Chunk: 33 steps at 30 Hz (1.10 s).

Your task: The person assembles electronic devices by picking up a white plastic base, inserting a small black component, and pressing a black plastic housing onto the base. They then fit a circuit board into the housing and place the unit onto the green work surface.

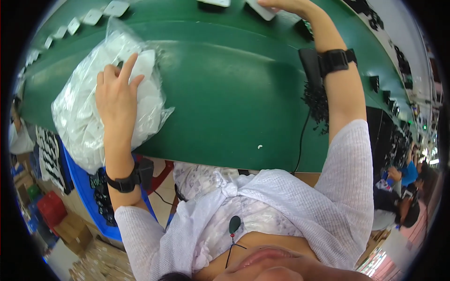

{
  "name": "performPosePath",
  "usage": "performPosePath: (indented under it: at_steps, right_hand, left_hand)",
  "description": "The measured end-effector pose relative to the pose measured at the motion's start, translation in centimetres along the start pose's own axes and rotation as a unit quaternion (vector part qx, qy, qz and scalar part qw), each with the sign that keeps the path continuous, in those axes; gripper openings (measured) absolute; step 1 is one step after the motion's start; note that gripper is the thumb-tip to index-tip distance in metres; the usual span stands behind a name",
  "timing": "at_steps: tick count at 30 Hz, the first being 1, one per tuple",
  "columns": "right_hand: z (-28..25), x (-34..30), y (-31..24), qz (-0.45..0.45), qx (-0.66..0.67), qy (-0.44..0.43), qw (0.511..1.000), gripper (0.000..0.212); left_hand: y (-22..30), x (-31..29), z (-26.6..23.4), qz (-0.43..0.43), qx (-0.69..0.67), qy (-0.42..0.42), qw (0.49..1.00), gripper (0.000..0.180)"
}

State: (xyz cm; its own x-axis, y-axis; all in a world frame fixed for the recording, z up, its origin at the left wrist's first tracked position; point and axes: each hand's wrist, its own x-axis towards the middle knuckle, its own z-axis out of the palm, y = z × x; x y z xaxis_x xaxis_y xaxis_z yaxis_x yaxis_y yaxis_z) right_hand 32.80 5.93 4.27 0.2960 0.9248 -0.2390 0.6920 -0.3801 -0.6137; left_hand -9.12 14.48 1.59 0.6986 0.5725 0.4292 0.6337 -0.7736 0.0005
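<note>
My left hand rests on a clear plastic bag at the left of the green table. Its fingers are spread, with the index finger and thumb stretched out over the white plastic pieces that fill the bag. A small dark spot shows beside the index finger. At the far edge of the picture, my right hand grips a white case with rounded corners; part of both is cut off. Another white case lies just to its left.
A row of white square cases runs along the far left. Beneath my right forearm lies a heap of small black parts, with a black cable nearby. Below the table's left edge is a blue bin holding black parts. Other people sit at right.
</note>
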Motion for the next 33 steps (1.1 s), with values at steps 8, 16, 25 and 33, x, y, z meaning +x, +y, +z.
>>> performPosePath:
  at_steps: [8,16,25,33]
  right_hand:
    - [-1.1,-7.2,-1.7,-0.07,-0.081,0.226,0.968,0.032]
    - [2.9,-22.0,0.7,0.051,-0.215,0.246,0.944,0.018]
    - [11.4,-24.6,4.7,0.028,-0.207,0.332,0.92,0.018]
    - [12.0,-23.4,5.1,0.0,-0.273,0.374,0.886,0.016]
  left_hand:
    - [1.1,1.2,0.4,-0.037,0.015,-0.102,0.994,0.049]
    - [-1.7,1.0,0.8,-0.096,0.054,-0.091,0.99,0.032]
    - [4.1,1.8,-1.7,-0.094,-0.323,0.048,0.94,0.019]
    - [13.1,0.9,0.9,-0.035,-0.629,-0.112,0.768,0.023]
